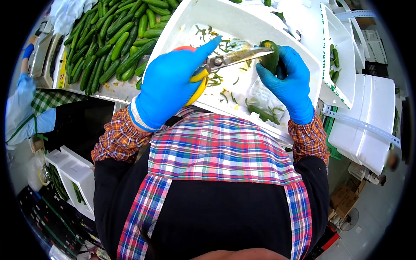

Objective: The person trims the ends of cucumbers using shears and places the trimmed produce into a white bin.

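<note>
Blue-gloved, my left hand [174, 81] grips the yellow handles of a pair of scissors [232, 58], its index finger stretched out above them. The dirty blades point right and reach the tip of a cucumber [269, 58]. My right hand [287, 81], also in a blue glove, holds that cucumber end-on between thumb and fingers, so most of its length is hidden. Both hands are above a white foam box [195, 19]. Cut stems and scraps [214, 79] lie scattered in it, with a crumpled clear plastic bag [265, 96] below my right hand.
Many cucumbers [113, 45] are heaped on the table at the upper left. More white foam boxes [338, 58] stand at the right, one with a few cucumbers inside. Another person's blue-gloved hand [28, 51] shows at the far left edge. White boxes [78, 182] with cucumbers are at lower left.
</note>
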A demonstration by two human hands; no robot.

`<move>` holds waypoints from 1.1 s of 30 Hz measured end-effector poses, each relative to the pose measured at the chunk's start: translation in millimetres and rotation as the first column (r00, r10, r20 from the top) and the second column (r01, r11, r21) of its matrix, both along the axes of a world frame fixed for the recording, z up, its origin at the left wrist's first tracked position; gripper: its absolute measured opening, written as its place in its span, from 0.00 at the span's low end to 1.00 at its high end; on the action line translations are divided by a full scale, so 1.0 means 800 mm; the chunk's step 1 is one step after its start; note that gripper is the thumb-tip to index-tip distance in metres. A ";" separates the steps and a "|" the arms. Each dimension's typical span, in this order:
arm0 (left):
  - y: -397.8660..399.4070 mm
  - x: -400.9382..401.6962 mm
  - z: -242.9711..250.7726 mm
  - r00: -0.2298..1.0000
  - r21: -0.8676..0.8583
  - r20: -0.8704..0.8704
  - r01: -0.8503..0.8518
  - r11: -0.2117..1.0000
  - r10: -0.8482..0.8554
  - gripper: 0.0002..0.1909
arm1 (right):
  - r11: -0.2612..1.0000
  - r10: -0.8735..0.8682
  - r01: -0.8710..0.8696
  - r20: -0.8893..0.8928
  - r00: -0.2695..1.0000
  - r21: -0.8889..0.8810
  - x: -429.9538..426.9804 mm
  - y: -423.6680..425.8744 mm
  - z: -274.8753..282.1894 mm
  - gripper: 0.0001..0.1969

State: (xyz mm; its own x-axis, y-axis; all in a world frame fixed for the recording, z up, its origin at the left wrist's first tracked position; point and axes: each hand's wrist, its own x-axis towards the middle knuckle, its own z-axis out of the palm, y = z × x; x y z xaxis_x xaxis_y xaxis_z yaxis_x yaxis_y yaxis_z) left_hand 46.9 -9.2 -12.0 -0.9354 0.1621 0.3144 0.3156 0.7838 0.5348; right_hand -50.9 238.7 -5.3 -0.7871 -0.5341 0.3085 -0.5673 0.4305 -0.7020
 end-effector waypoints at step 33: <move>0.003 -0.006 -0.006 0.999 -0.075 0.010 -0.052 0.996 0.053 0.41 | 1.000 0.010 -0.009 0.105 0.994 -0.014 0.000 0.002 0.001 0.19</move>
State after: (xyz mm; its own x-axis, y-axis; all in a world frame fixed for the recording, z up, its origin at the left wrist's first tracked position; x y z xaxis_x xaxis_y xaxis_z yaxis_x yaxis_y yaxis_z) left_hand 41.9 -6.5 -16.6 -0.9467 0.1356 0.2922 0.2672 0.8372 0.4772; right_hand -50.8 240.3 -4.9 -0.8106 -0.5379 0.2313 -0.4937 0.4153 -0.7641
